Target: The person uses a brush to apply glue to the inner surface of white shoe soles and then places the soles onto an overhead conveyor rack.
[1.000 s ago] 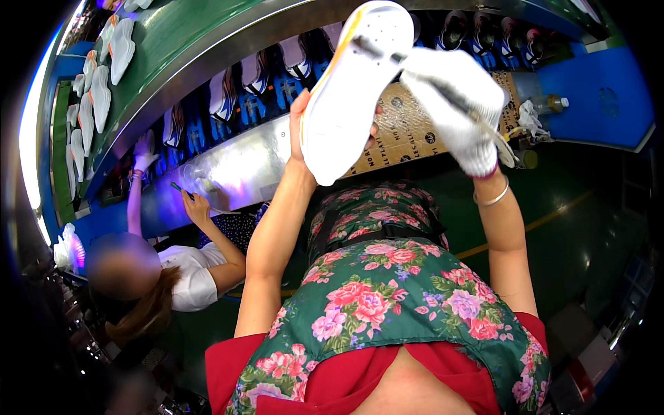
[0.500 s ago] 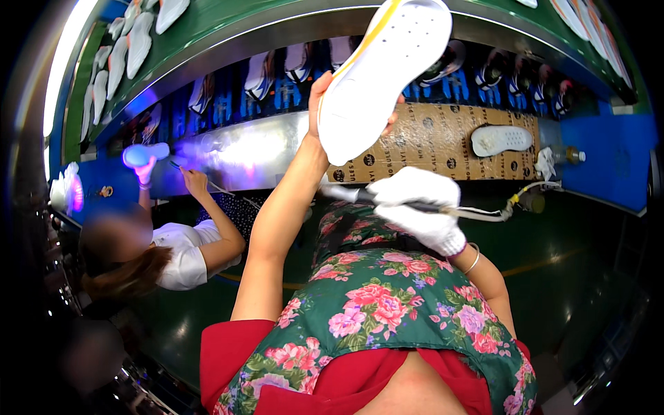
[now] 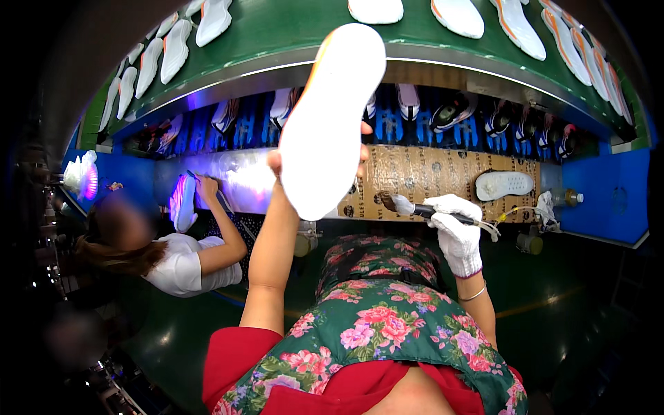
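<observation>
My bare left hand grips a white shoe sole with an orange edge, holding it up over the workbench. The sole hides most of the palm; a thumb and some fingertips show at its sides. In my right hand, which wears a white knitted glove, is a brush with a dark handle and brown bristles pointing left. A thin pale tube runs from the handle's back end. The bristles are apart from the sole, to its lower right.
Printed cardboard covers part of the metal bench; a worn white sole lies on it. Bottle and crumpled cloth sit at right. Soles line the green upper shelf; shoes stand behind. A co-worker handles a shoe at left.
The view has shifted, showing more of the upper shelf. The sole appears lower and further left. My right hand has moved right with the brush, away from the sole.
</observation>
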Available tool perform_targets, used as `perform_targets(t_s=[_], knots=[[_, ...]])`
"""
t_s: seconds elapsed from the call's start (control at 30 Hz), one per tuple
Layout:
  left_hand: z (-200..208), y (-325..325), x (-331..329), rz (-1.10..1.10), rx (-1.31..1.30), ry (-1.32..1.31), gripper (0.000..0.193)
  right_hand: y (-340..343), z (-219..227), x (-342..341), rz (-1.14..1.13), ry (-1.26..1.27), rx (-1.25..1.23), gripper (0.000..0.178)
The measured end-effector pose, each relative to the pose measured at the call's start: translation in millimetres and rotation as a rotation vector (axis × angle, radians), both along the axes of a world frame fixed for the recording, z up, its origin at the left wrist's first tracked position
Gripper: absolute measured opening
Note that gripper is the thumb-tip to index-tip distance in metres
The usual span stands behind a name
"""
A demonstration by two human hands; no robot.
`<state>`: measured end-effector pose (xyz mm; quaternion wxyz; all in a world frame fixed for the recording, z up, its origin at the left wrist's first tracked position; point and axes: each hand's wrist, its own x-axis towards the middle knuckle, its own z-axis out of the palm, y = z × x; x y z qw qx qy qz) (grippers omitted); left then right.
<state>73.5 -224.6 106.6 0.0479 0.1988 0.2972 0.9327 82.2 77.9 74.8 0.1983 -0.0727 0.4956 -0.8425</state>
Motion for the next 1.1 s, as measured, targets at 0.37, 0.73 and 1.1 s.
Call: perform_targets(t_s=[0.37, 0.73, 1.1], knots=[[42.5, -54.1, -119.0, 0.232, 0.734, -0.395, 0.102, -39.3, -32.9, 9.5, -0.034, -0.132, 0.140, 0.018], [42.7, -87.1, -116.8, 1.466, -1.733, -0.200, 0.102, -30.1, -54.3, 19.2, -0.110, -0.187, 0.196, 0.019], [44.4, -164.6, -168.5, 1.681, -1.643, 0.082, 0.048, -37.4, -60.1, 18.5, -0.110, -0.169, 0.269, 0.019]])
